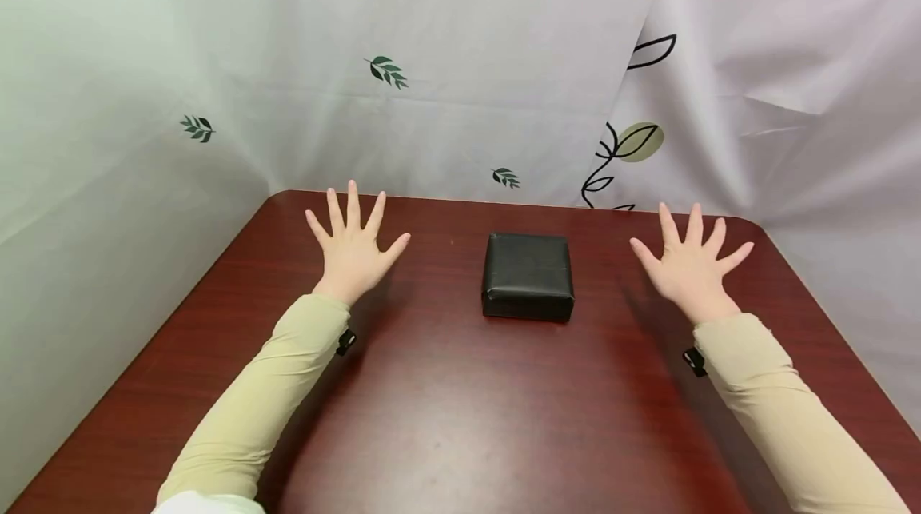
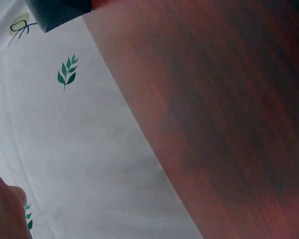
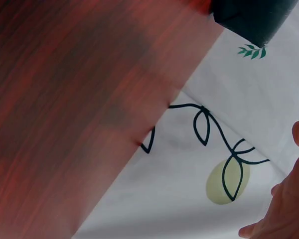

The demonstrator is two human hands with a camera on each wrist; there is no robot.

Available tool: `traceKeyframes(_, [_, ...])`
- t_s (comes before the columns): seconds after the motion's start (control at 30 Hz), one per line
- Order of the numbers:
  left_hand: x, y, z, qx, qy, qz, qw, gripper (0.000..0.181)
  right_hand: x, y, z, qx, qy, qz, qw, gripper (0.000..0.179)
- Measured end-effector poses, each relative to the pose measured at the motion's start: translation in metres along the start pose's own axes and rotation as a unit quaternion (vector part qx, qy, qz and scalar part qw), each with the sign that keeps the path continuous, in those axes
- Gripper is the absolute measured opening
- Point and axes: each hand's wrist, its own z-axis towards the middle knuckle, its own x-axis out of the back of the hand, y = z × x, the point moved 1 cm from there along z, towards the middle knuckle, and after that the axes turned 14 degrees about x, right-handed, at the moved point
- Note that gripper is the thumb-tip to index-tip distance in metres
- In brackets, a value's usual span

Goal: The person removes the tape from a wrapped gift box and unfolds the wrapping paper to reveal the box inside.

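A black, square, leather-like block [image 1: 528, 274] sits on the table between the two hands, apart from both. To its left, my left hand [image 1: 352, 258] is held over the table with fingers straight and spread wide, holding nothing. On the other side, my right hand [image 1: 691, 270] has its fingers spread in the same way and is bare of any object. Part of the left hand [image 2: 7, 209] shows at the lower left of the left wrist view. In the right wrist view, part of the right hand [image 3: 284, 204] shows at the lower right.
The dark red wood-grain table [image 1: 460, 410] has rounded far corners. White curtains [image 1: 460, 122] printed with leaves hang close behind its far edge and along both sides. A small dark wrist camera [image 1: 346, 340] is worn at the left cuff, another device [image 1: 694, 361] at the right.
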Motion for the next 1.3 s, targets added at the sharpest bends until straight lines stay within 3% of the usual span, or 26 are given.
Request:
traceKeyframes(0.33, [-0.003, 0.019, -0.001, -0.028, 0.0, -0.003, 0.9996, 0.078, -0.001, -0.015, 0.007, 0.017, 0.012, 0.003, 0.9998, 0.079])
traceKeyframes(0.67, [-0.007, 0.066, -0.011, -0.101, -0.013, -0.025, 0.9945, 0.075, -0.007, -0.04, 0.013, 0.082, 0.023, -0.003, 0.9964, 0.074])
traceKeyframes(0.83, [-0.01, 0.093, -0.02, -0.165, -0.023, -0.009, 0.986, 0.075, -0.015, -0.055, 0.012, 0.134, 0.021, -0.006, 0.9907, 0.07])
traceKeyframes(1.03, [-0.016, 0.117, -0.034, -0.235, -0.059, 0.02, 0.9699, 0.075, -0.029, -0.067, 0.009, 0.175, -0.017, -0.011, 0.9844, 0.071])
traceKeyframes(1.3, [-0.029, 0.123, -0.044, -0.263, -0.143, 0.061, 0.9522, 0.075, -0.046, -0.073, 0.003, 0.197, -0.068, 0.0, 0.9781, 0.069])
